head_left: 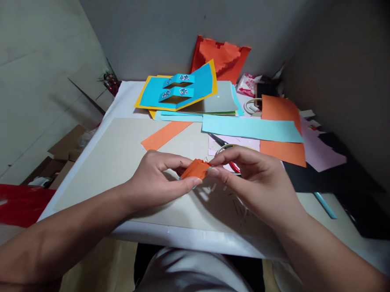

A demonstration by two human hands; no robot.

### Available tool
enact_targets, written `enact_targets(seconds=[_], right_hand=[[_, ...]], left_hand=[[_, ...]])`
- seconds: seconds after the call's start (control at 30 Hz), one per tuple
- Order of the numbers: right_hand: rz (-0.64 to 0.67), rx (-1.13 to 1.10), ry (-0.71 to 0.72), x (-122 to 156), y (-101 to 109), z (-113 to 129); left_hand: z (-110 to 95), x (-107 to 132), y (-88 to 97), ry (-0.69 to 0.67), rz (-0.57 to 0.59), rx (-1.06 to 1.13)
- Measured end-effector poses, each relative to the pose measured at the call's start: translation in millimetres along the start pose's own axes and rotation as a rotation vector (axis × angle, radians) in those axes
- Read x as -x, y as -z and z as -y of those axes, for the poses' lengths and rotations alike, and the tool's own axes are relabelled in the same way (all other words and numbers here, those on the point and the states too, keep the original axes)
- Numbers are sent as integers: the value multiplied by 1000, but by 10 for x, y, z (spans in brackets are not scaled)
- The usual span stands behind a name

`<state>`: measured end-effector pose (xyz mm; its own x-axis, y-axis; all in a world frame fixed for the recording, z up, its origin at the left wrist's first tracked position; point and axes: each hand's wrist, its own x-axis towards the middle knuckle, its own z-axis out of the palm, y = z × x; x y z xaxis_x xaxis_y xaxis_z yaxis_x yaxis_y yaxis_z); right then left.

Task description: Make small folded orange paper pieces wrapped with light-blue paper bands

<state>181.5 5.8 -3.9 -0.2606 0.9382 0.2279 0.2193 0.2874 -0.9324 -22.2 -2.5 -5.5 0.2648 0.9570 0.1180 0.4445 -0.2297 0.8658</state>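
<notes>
Orange folded paper (195, 169) sits in the left hand (156, 176), pinched by thumb and fingers; the right hand (257, 178) pinches its right end.

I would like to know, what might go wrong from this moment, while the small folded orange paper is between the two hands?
The small folded orange paper might crease or bend, since the left hand pinches it and the fingertips of the right hand are at its end. The dark-bladed scissors with a red handle lie just beyond the right hand, so a forward reach might knock them. Small pale scraps below might stick to the paper.
</notes>
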Motion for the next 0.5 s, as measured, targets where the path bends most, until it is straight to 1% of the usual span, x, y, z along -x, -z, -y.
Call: enact_targets(seconds=[0.13,0.33,0.5], right_hand=[[-2,-6,-18,-9,-13,4],[-1,4,-82,-18,-26,12],[43,-1,-110,-28,-3,10]], left_hand=[[-8,1,-2,-26,-19,-15],[8,-12,-17,-118,-56,-11],[34,-16,-24,-167,-74,-40]])
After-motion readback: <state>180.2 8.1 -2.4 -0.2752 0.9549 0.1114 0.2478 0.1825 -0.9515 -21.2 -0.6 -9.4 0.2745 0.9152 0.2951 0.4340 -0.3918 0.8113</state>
